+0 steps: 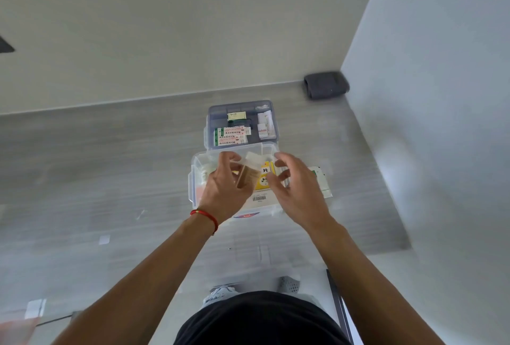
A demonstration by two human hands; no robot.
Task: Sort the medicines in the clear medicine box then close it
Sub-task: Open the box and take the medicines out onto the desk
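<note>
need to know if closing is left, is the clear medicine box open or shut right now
Open. The clear medicine box has no lid on top; both hands reach into it, and its divided tray sits apart behind it on the floor.

A grey wood-grain floor [96, 151] carries everything. Near the frame's centre the clear medicine box [197, 168] sits on it, and a blue-tinted tray [211, 113] of packets lies just above, touching it. A white-and-green packet [321, 184] lies flat beside the box's right edge. A dark folded cloth [325, 85] rests in the upper-right corner by the walls
</note>
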